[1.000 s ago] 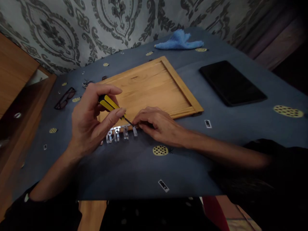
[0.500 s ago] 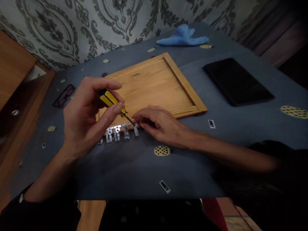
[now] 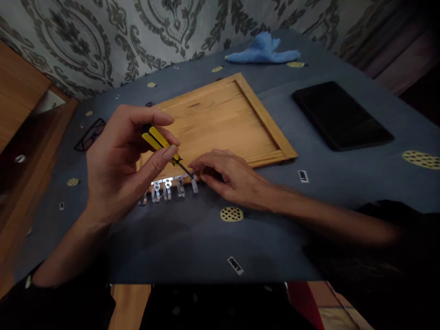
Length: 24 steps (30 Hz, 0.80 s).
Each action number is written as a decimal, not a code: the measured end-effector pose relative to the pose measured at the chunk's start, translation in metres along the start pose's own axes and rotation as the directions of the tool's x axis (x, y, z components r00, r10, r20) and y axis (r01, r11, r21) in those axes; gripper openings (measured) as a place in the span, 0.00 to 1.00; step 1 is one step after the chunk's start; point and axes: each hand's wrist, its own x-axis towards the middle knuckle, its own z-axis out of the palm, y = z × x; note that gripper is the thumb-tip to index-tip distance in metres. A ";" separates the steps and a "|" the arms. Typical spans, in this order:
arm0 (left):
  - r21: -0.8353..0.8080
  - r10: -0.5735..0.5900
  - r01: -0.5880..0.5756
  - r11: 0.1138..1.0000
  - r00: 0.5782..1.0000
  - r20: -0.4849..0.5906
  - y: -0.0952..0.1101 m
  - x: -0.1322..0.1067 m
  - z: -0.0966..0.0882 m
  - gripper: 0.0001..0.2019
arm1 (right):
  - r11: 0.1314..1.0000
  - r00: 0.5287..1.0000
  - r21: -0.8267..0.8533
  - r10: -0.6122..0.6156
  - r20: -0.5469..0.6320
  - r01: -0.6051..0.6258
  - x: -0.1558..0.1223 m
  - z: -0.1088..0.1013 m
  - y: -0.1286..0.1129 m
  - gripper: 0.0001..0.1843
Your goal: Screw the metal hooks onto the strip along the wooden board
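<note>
My left hand (image 3: 118,160) grips a screwdriver (image 3: 158,140) with a yellow and black handle, its fingers and thumb around the handle. The shaft slants down to the right, and its tip meets the right end of a shiny metal hook rail (image 3: 167,183). This rail lies along the near edge of a wooden framed panel (image 3: 206,119), with several hooks hanging past the edge. Beside the tip, my right hand (image 3: 233,178) rests with curled fingers at the rail's end. What its fingertips pinch, if anything, is hidden.
A black tablet (image 3: 342,114) lies to the right of the panel. At the back sits a crumpled blue cloth (image 3: 264,50). Eyeglasses (image 3: 90,134) are at the left, near a wooden cabinet (image 3: 24,96). A patterned dark blue cloth (image 3: 192,247) covers the table.
The screwdriver and both hands keep nearly the same position. My left hand has shifted very slightly, and the view has moved a little.
</note>
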 end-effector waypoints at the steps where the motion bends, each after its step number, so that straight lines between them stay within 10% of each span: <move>1: 0.015 -0.002 0.002 1.000 1.000 -0.007 -0.002 0.000 0.000 0.18 | 1.000 1.000 0.000 -0.001 0.001 0.001 0.000 0.000 0.000 0.15; 24: 0.150 0.099 -0.092 0.984 0.994 -0.040 -0.005 0.001 -0.002 0.20 | 1.000 1.000 0.002 0.003 -0.006 -0.003 0.001 0.001 0.001 0.16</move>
